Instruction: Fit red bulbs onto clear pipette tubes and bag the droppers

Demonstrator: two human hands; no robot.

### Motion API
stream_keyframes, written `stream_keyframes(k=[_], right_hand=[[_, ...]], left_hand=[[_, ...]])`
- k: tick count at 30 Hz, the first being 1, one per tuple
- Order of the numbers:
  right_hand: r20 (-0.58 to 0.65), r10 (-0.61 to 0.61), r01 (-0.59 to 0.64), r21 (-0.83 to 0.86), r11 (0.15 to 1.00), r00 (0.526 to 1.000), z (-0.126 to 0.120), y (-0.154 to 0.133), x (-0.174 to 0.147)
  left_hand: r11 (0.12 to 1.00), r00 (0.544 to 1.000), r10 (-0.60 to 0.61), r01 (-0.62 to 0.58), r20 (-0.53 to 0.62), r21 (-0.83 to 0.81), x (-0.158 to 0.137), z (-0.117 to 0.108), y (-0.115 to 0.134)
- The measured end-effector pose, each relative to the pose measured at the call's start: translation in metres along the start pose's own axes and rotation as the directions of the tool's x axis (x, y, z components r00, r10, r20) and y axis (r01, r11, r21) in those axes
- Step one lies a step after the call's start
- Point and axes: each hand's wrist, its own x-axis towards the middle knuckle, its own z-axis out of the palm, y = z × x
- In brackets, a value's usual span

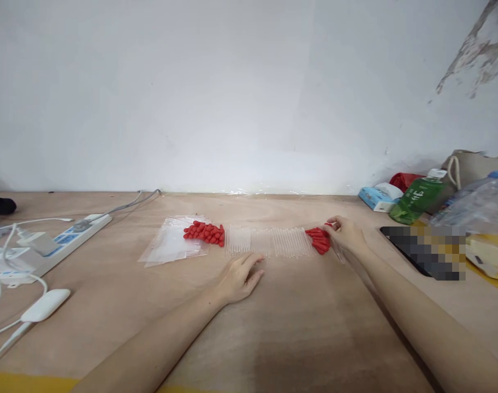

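Touching the right heap of red pieces (320, 242), the right hand (342, 231) is holding its thumb and fingertips close together; I cannot tell whether it is pinching one piece. The left hand (238, 279) is resting on the tabletop (298, 322), thumb and fingers loosely apart, near the row of clear sticks (290, 243). This row is lying between the right heap and the left heap of red pieces (208, 234), which is partly covering plastic bags (171, 243). Farther right, a green bottle (416, 203) is standing.
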Motion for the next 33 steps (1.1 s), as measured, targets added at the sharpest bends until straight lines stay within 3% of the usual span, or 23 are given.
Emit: stream_keyframes(k=[3, 8, 13, 21, 24, 27, 30, 33], right_hand=[[-0.006, -0.123, 0.123, -0.035, 0.992, 0.992, -0.002, -0.003, -0.002], [0.124, -0.296, 0.312, -0.147, 0.939, 0.947, -0.007, -0.010, -0.007], [0.178, -0.300, 0.329, -0.170, 0.929, 0.937, -0.005, -0.014, -0.006], [0.136, -0.270, 0.283, -0.083, 0.956, 0.953, -0.012, -0.017, -0.007], [0.054, -0.268, 0.266, 0.038, 0.963, 0.962, -0.011, -0.030, -0.014], [-0.080, -0.305, 0.315, 0.222, 0.923, 0.949, -0.002, -0.056, -0.034], [-0.128, -0.468, 0.486, 0.249, 0.838, 0.874, 0.011, -0.086, -0.066], [-0.107, -0.575, 0.581, 0.258, 0.772, 0.811, 0.021, -0.105, -0.094]], left_hand=[[1.000, 1.000, -0.007, 0.007, 0.009, -0.003, 0.000, 0.000, 0.001], [1.000, 1.000, -0.004, 0.004, 0.014, 0.019, 0.001, -0.002, 0.002], [0.997, 0.999, 0.042, -0.041, 0.000, 0.063, 0.004, -0.005, 0.003], [0.992, 0.997, 0.032, -0.022, -0.076, 0.127, 0.005, -0.002, 0.002], [0.980, 0.988, -0.029, 0.058, -0.153, 0.188, 0.005, -0.002, 0.002], [0.937, 0.946, -0.162, 0.237, -0.280, 0.258, 0.007, -0.004, -0.001], [0.863, 0.900, -0.269, 0.383, -0.344, 0.328, 0.012, -0.007, -0.006], [0.796, 0.889, -0.313, 0.437, -0.334, 0.418, 0.023, -0.010, -0.013]])
